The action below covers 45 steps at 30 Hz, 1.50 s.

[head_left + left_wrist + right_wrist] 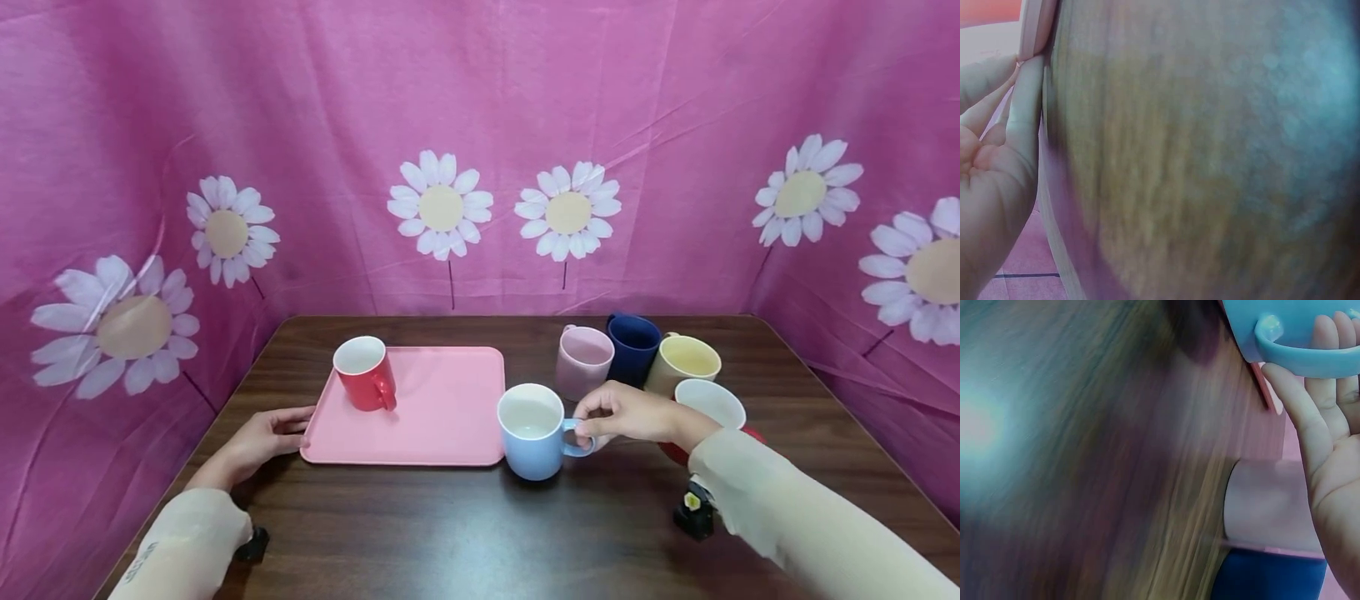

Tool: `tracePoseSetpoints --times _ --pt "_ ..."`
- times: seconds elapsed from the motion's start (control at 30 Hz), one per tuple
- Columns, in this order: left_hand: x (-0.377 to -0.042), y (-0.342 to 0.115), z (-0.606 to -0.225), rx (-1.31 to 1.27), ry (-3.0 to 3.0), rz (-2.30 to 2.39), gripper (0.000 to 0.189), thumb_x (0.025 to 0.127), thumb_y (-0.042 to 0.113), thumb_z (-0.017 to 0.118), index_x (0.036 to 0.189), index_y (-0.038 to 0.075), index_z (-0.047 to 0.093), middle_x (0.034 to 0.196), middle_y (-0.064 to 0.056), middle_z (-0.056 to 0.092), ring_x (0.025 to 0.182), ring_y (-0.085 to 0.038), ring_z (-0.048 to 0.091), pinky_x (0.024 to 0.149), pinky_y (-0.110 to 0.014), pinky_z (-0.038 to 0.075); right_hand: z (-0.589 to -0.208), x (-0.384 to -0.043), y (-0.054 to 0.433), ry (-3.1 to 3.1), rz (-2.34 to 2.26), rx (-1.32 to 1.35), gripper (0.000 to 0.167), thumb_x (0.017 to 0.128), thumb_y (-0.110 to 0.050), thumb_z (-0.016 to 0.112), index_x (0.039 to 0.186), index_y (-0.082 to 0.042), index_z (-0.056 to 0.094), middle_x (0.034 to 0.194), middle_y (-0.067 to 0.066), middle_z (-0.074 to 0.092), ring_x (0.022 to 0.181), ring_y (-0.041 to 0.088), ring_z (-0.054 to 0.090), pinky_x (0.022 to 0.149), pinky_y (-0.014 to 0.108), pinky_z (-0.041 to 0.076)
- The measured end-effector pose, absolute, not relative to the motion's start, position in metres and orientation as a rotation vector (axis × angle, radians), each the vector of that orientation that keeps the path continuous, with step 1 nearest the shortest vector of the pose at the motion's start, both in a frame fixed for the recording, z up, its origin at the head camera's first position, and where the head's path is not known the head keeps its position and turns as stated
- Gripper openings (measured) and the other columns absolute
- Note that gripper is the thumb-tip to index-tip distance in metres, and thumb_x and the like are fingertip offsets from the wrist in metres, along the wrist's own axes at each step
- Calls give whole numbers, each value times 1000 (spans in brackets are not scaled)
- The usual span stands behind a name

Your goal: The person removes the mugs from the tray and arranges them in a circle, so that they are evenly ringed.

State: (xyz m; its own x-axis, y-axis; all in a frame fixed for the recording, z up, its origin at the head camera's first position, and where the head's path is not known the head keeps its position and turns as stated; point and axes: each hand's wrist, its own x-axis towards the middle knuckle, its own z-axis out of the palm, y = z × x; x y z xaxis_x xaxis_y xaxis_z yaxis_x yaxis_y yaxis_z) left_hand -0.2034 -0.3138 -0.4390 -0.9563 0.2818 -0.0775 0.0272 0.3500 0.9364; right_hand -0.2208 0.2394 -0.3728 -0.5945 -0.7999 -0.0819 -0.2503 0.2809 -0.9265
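A light blue mug (531, 433) with a white inside is upright at the right edge of the pink tray (442, 429), overlapping its corner in the head view. My right hand (626, 414) grips the mug's handle (1310, 361), with fingers passed through the loop and the thumb against its outside. At the tray's left rim, my left hand (262, 442) pinches the edge between thumb and fingers. A red mug (367, 383) stands on the tray's left part, its handle turned toward the near right.
Right of the tray stand a pink mug (583, 364), a navy mug (633, 354), a yellow mug (682, 367) and a white-lined mug (711, 404), the last partly behind my right wrist. Flowered pink cloth (487, 108) surrounds the brown table (420, 533).
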Motion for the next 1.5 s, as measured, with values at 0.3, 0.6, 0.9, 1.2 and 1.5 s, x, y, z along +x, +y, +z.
tracePoseSetpoints --times 0.3,0.6,0.9,1.2,1.5 --pt "-201 -313 -436 216 2454 1565 60 84 4 70 133 -17 41 122 -32 55 97 -8 61 78 -22 51 -369 -200 272 2046 -1330 -964 12 95 -5 57 92 1 67 79 8 67 78 11 61 70 35 55" --pt "-201 -311 -433 146 2473 1525 61 84 4 71 134 -15 42 123 -32 55 105 -24 60 79 -22 50 -377 -178 299 2002 -1470 -1015 11 94 6 51 93 6 63 82 7 66 80 7 61 70 32 55" --pt "-202 -312 -435 173 2448 1559 61 84 2 70 134 -16 40 124 -34 53 99 -10 61 79 -22 50 -389 -163 318 2029 -1570 -941 13 95 8 48 95 8 61 87 9 67 84 9 62 74 34 55" --pt "-203 -312 -437 199 2424 1587 61 85 1 69 134 -18 39 126 -35 51 100 -9 60 79 -22 51 -401 -149 333 2141 -1592 -861 15 95 7 48 95 4 63 84 8 67 82 8 62 71 32 55" --pt "-204 -313 -438 198 2425 1582 61 85 2 69 135 -17 39 127 -35 50 102 -13 60 79 -23 51 -415 -139 342 2221 -1697 -801 12 93 10 50 95 11 61 84 6 68 81 8 64 70 34 56"
